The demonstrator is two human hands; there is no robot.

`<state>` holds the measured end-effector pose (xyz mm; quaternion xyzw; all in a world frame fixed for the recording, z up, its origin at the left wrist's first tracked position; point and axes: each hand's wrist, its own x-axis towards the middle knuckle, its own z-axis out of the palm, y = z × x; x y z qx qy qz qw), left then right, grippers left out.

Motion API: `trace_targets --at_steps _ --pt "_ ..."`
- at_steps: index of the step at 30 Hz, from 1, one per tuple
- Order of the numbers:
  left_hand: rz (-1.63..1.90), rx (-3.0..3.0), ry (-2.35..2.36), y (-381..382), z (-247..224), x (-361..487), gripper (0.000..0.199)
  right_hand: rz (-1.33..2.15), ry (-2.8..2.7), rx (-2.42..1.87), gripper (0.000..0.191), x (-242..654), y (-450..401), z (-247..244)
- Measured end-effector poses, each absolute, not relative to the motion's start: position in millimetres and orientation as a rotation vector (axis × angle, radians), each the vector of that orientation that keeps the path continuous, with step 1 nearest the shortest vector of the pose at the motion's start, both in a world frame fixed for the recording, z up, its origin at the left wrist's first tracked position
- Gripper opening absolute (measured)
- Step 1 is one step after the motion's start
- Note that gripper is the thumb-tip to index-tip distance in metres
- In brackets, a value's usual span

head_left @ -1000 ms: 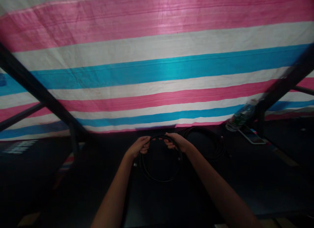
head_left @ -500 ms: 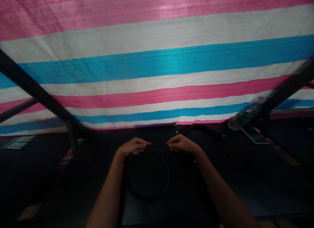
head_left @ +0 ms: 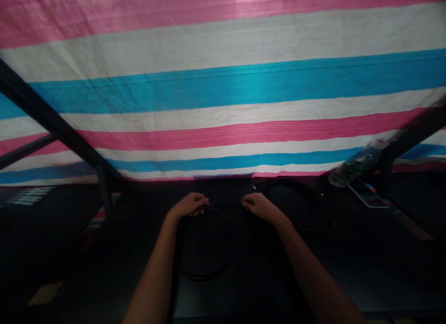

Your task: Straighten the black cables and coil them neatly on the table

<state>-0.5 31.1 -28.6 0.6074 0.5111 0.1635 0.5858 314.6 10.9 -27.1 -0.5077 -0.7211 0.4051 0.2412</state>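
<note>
Near the middle of the dark surface (head_left: 258,291), the left hand (head_left: 188,205) has its fingers (head_left: 201,202) closed, thumb against fingertips, around the top of a looped black cable (head_left: 202,279). The loop spreads from beneath those fingers toward the wearer, its far arc touching them and its near arc well apart from them; whether it rests fully on the surface is too dark to tell. The right hand (head_left: 263,207) is a little way off, its fingers (head_left: 246,201) pressed together, pinching a strand of the same cable that barely shows in the gap between the two hands. Just beyond the right hand and to its right lies a coiled black cable (head_left: 318,211), with a pale connector (head_left: 254,188) near those fingers. Farther right, a clear plastic bottle (head_left: 357,167) leans at a tilt near a smartphone (head_left: 369,195) with a light edge. Behind everything rises a pink, white and blue striped tarpaulin (head_left: 223,89), crossed at left by a dark diagonal bar (head_left: 78,147).
</note>
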Motion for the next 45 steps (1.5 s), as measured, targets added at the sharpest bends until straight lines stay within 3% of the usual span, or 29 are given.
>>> trace_targets --at_steps 8,14,19,29,39,45 --pt "0.434 1.447 1.132 29.0 -24.3 -0.8 0.039 1.264 -1.767 -1.208 0.024 330.5 13.9 -11.3" --pt "0.687 1.455 1.181 33.5 -20.0 -5.8 0.037 1.493 -1.609 -1.056 0.040 337.2 10.4 -8.3" --pt "0.755 1.426 1.251 32.6 -15.6 -19.0 0.041 1.501 -1.527 -1.116 0.029 343.8 11.1 -4.5" --pt "0.570 1.432 1.246 25.8 -7.2 -37.4 0.040 1.556 -1.439 -1.277 0.033 385.9 7.1 14.2" --pt "0.548 1.437 1.252 28.6 -10.7 -30.6 0.045 1.465 -1.105 -1.018 0.043 387.8 12.0 5.6" --pt "0.379 1.444 1.204 25.0 -7.8 -31.7 0.050 1.421 -0.978 -0.936 0.038 372.7 17.9 -1.3"
